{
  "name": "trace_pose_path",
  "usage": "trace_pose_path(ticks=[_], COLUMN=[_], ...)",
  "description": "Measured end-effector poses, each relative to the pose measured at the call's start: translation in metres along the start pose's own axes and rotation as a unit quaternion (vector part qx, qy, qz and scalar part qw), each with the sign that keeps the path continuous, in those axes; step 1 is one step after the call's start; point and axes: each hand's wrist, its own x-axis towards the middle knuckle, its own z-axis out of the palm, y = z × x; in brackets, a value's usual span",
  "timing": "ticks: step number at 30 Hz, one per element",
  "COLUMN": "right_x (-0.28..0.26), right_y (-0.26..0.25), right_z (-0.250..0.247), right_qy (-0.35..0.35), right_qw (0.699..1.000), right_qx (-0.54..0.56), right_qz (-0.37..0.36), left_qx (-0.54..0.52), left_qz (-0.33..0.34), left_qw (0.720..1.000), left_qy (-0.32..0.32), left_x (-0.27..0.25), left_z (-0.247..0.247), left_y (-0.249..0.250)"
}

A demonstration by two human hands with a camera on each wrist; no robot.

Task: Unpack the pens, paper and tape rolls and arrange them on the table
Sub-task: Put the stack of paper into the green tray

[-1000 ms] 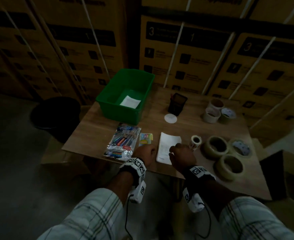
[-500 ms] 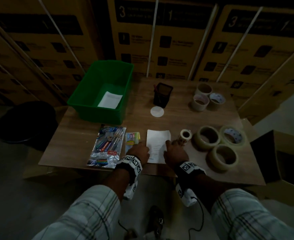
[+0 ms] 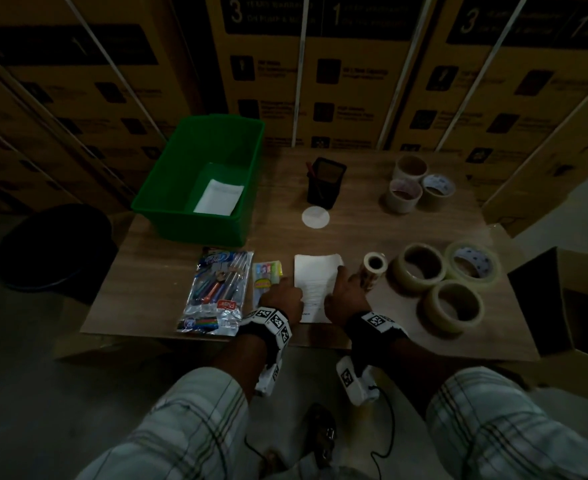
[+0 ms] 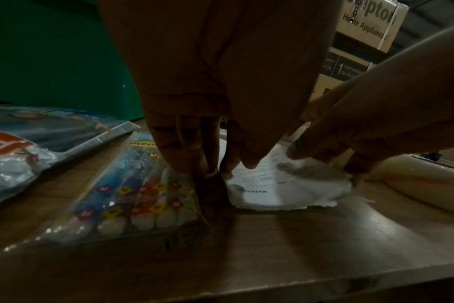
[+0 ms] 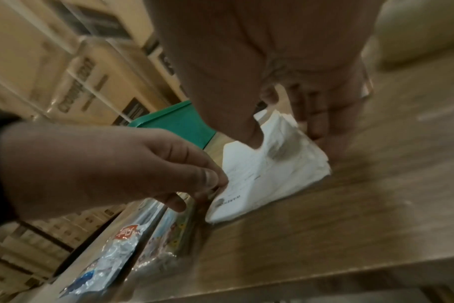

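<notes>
both hands (image 3: pixel 315 299) now further up the paper (image 3: pixel 317 276)

Bare table (image 3: pixel 278 244) lies between green bin (image 3: pixel 195 223) and pen holder (image 3: pixel 325 183).

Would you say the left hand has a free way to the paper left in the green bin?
Probably yes: the green bin is open-topped, the paper lies bare on its floor, and nothing stands between it and the left hand, though it is a long stretch.

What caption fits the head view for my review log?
Both hands, left hand and right hand, rest on the printed paper between highlighter pack and tape rolls.
</notes>
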Motion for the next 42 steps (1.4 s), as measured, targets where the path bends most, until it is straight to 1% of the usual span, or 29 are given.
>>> trace_pose_path(ticks=[2, 3, 5, 6, 8, 10, 11, 14, 16, 19, 22, 23, 25, 28, 31, 33, 35, 38, 40, 42], right_x=[-0.002, -0.003, -0.003, -0.002, -0.003, -0.001, -0.001, 0.0, 0.002, 0.005, 0.007, 0.007, 0.009, 0.009, 0.01, 0.009, 0.009, 0.015, 0.021, 0.028], right_y=[-0.003, -0.004, -0.008, -0.008, -0.011, -0.011, -0.01, -0.01, -0.009, -0.007, -0.006, -0.006, -0.003, 0.001, 0.003, -0.002, -0.009, -0.021, -0.031, -0.044], right_z=[-0.002, -0.001, 0.0, 0.0, -0.009, -0.012, -0.014, -0.023, -0.027, -0.034, -0.042, -0.045, -0.048, -0.048, -0.044, -0.047, -0.05, -0.053, -0.057, -0.063], right_qy=[-0.003, 0.017, 0.079, 0.092, 0.069, 0.015, 0.004, -0.007, -0.007, 0.005, 0.038, 0.045, 0.05, 0.042, 0.051, 0.036, 0.024, 0.038, 0.038, 0.036], right_qw=[0.998, 0.997, 0.993, 0.991, 0.986, 0.986, 0.987, 0.99, 0.99, 0.99, 0.986, 0.983, 0.977, 0.974, 0.968, 0.958, 0.941, 0.918, 0.911, 0.911], right_qx=[0.051, 0.069, 0.086, 0.096, 0.148, 0.151, 0.148, 0.138, 0.14, 0.139, 0.162, 0.177, 0.205, 0.222, 0.243, 0.28, 0.336, 0.391, 0.406, 0.404], right_qz=[0.027, 0.025, -0.008, -0.011, 0.031, 0.062, 0.067, 0.04, 0.029, 0.012, -0.01, -0.017, -0.016, -0.018, -0.042, -0.046, -0.039, -0.053, -0.063, -0.073], left_qx=[0.003, 0.006, 0.013, 0.017, 0.023, 0.027, 0.025, 0.025, 0.028, -0.022, -0.144, -0.168, -0.171, -0.15, -0.189, -0.224, -0.231, -0.223, -0.225, -0.218], left_qz=[0.0, 0.0, 0.004, 0.008, 0.013, 0.015, 0.016, 0.029, 0.032, 0.007, -0.035, -0.046, -0.062, -0.065, -0.079, -0.09, -0.103, -0.102, -0.083, -0.09], left_qw=[1.0, 1.0, 1.0, 1.0, 1.0, 0.999, 0.999, 0.999, 0.999, 1.0, 0.989, 0.984, 0.983, 0.986, 0.978, 0.969, 0.965, 0.965, 0.963, 0.961], left_qy=[0.001, 0.002, 0.005, 0.006, 0.002, -0.01, -0.018, -0.03, -0.026, -0.002, 0.031, 0.038, 0.039, 0.032, 0.036, 0.05, 0.065, 0.096, 0.126, 0.146], left_x=[-0.001, -0.001, -0.004, -0.005, -0.006, -0.006, -0.005, -0.004, -0.002, 0.002, 0.003, 0.002, 0.0, -0.002, -0.003, -0.004, -0.006, -0.009, -0.011, -0.013], left_z=[0.001, 0.001, 0.001, 0.002, 0.001, 0.0, -0.001, -0.007, -0.013, -0.027, -0.041, -0.044, -0.047, -0.049, -0.052, -0.054, -0.059, -0.071, -0.085, -0.104], left_y=[0.001, 0.001, 0.001, 0.001, 0.001, 0.001, 0.0, -0.003, -0.004, -0.005, -0.007, -0.007, -0.006, 0.0, 0.002, 0.002, 0.002, 0.0, -0.001, -0.005])
